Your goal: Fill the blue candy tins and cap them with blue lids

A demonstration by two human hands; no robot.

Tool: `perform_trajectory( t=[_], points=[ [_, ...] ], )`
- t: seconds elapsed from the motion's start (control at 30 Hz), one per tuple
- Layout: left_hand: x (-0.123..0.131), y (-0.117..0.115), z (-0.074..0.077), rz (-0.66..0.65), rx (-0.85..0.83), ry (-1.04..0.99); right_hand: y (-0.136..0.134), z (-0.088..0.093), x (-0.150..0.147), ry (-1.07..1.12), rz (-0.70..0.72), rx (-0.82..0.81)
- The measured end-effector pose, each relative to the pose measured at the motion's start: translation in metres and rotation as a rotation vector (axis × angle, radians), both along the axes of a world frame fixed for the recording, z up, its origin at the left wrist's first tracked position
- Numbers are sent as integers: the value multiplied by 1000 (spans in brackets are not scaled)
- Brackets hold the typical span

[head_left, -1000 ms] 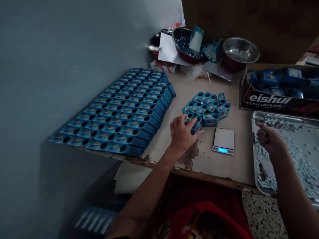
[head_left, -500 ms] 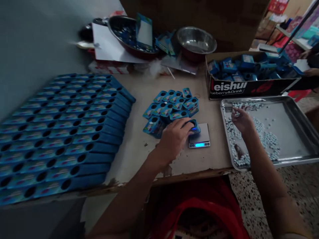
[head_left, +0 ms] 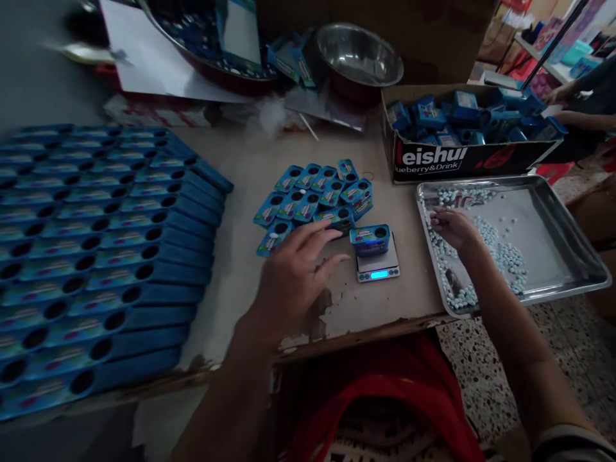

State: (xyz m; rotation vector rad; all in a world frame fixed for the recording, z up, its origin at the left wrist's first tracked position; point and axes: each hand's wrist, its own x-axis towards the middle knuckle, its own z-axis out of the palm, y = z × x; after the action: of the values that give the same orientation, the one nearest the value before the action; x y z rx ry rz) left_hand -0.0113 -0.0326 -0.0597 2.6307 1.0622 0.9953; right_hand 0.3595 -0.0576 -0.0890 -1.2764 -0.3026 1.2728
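Observation:
A small blue box (head_left: 369, 239) with a round hole on top stands on the little digital scale (head_left: 378, 267). My left hand (head_left: 292, 277) hovers just left of the scale, fingers spread and empty, near a loose cluster of small blue boxes (head_left: 317, 197). Over the left side of the metal tray (head_left: 568, 256), my right hand (head_left: 452, 228) has its fingers curled among the pale blue-white beads (head_left: 500, 253). What it pinches is too small to see.
Rows of blue boxes (head_left: 101, 250) fill the table's left side. A cardboard carton (head_left: 452, 160) of more blue boxes stands behind the tray. Two metal bowls (head_left: 359, 54) and papers sit at the back. Another person's arm (head_left: 577, 119) shows at far right.
My left hand carried a blue box from the cluster onto the scale, let it go and drew back left. My right hand stayed in the tray. The view swung right.

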Motion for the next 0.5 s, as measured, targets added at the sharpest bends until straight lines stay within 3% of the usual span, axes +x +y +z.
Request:
perform_trajectory(
  t=[0.13, 0.2, 0.33, 0.5],
  points=[
    [-36, -11, 2, 89, 47, 25, 0, 24, -16, -185, 341, -61],
    [-46, -15, -1, 137, 55, 25, 0, 41, -26, -260, 435, -108],
    [-58, -20, -9, 166, 33, 51, 0, 69, -50, -281, 462, -162],
    [-66, -25, -18, 139, -30, 36, -5, 88, -67, -233, 463, -175]
  ],
)
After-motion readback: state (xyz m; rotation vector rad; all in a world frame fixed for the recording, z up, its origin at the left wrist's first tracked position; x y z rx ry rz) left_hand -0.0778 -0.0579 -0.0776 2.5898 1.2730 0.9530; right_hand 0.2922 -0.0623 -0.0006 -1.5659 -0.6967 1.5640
